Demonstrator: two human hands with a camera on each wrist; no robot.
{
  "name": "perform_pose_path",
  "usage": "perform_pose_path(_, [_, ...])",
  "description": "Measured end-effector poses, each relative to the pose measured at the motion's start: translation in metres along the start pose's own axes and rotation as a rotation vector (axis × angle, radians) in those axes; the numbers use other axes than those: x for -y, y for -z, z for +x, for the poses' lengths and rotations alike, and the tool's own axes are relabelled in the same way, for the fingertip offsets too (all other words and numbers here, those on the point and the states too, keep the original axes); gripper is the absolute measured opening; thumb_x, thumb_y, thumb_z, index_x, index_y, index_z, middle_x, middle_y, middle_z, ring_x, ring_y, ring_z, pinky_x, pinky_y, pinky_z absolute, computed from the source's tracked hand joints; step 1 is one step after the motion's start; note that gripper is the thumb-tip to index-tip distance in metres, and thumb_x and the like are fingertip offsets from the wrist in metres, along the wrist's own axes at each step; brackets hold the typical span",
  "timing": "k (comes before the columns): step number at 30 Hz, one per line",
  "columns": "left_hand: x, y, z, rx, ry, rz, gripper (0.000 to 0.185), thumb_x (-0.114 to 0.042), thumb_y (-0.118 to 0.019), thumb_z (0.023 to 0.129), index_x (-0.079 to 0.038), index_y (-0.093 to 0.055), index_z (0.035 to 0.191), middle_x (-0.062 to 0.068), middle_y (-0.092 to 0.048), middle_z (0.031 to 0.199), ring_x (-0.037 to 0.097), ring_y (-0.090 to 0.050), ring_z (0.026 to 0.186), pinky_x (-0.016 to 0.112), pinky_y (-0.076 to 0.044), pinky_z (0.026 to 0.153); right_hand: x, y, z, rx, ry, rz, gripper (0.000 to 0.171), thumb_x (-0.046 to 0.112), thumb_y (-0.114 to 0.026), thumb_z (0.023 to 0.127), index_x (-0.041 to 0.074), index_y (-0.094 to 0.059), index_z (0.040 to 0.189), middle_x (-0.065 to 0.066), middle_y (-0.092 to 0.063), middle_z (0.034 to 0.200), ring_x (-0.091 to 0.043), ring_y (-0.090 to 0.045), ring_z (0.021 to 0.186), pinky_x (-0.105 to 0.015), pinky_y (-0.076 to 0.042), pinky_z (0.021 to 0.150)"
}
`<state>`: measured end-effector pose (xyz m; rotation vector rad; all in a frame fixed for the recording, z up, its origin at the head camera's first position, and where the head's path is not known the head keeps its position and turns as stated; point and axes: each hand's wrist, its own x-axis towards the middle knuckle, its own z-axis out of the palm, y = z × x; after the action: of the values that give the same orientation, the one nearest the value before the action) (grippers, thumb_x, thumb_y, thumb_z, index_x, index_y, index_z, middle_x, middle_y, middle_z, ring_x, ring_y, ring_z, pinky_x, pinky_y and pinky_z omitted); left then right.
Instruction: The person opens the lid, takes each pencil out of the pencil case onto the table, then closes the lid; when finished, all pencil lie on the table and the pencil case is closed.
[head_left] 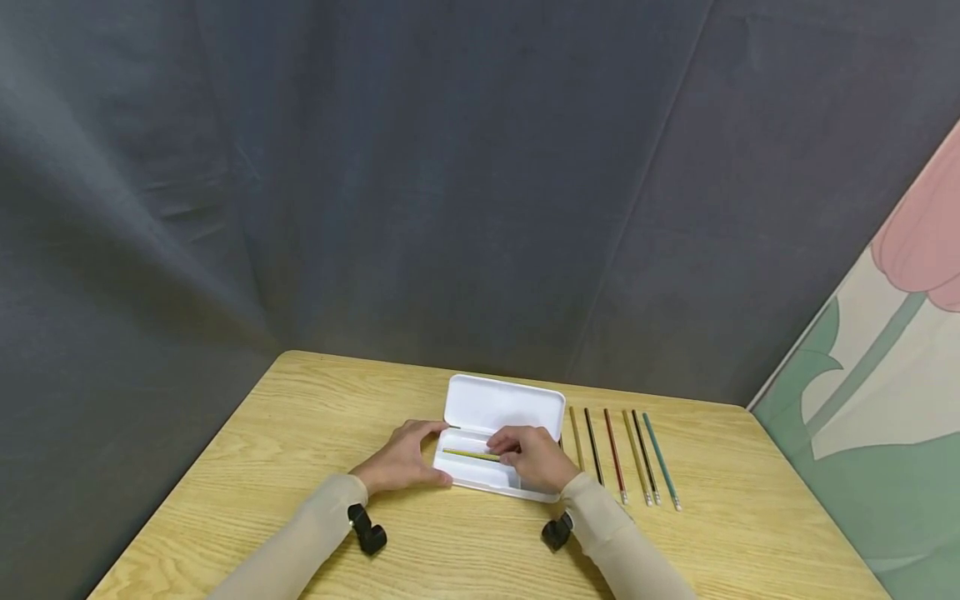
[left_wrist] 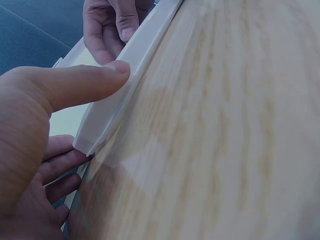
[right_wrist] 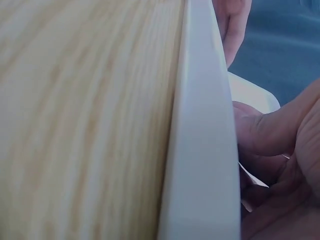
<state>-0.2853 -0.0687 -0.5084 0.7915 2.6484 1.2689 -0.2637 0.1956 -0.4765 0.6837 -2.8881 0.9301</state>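
Note:
A white pencil case (head_left: pixel 480 482) lies on the table with its lid (head_left: pixel 498 400) raised at the back. My left hand (head_left: pixel 403 458) holds the case's left end, thumb along the front wall and fingers round the corner, as the left wrist view shows. Inside the case, a yellow-and-dark striped pencil (head_left: pixel 468 454) lies lengthwise. My right hand (head_left: pixel 536 458) reaches into the case from the right and pinches this pencil near its right end. In the right wrist view the front wall (right_wrist: pixel 205 140) hides the fingertips and the pencil.
Several pencils lie side by side to the right of the case, among them a red pencil (head_left: pixel 615 454) and a blue pencil (head_left: pixel 662 461) at the far right. The wooden table (head_left: pixel 337 392) backs onto a dark grey curtain (head_left: pixel 450 208). A flower-patterned cloth (head_left: pixel 885 375) hangs at the right.

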Motion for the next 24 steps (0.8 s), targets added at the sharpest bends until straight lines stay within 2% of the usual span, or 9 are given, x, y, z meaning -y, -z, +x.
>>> perform_pose_path(11, [0.0011, 0.0002, 0.0000, 0.002, 0.002, 0.000, 0.088, -0.059, -0.079, 0.060, -0.027, -0.047, 0.135, 0.003, -0.043, 0.139, 0.028, -0.035, 0.130, 0.054, -0.034, 0.103, 0.0019, 0.0030, -0.0007, 0.040, 0.024, 0.032, 0.026, -0.001, -0.067, 0.081, 0.018, -0.069, 0.098, 0.009, -0.068, 0.084, -0.002, -0.061, 0.076, -0.019, -0.050, 0.068])
perform_pose_path(24, [0.0005, 0.0005, -0.0001, 0.006, -0.002, 0.005, 0.087, -0.058, -0.080, 0.060, -0.029, -0.047, 0.134, 0.002, -0.043, 0.139, 0.028, -0.036, 0.130, 0.054, -0.035, 0.102, 0.0015, -0.0032, 0.0007, 0.077, 0.057, 0.016, 0.028, -0.003, -0.069, 0.078, 0.020, -0.067, 0.094, 0.010, -0.062, 0.082, -0.002, -0.056, 0.073, -0.018, -0.049, 0.066])
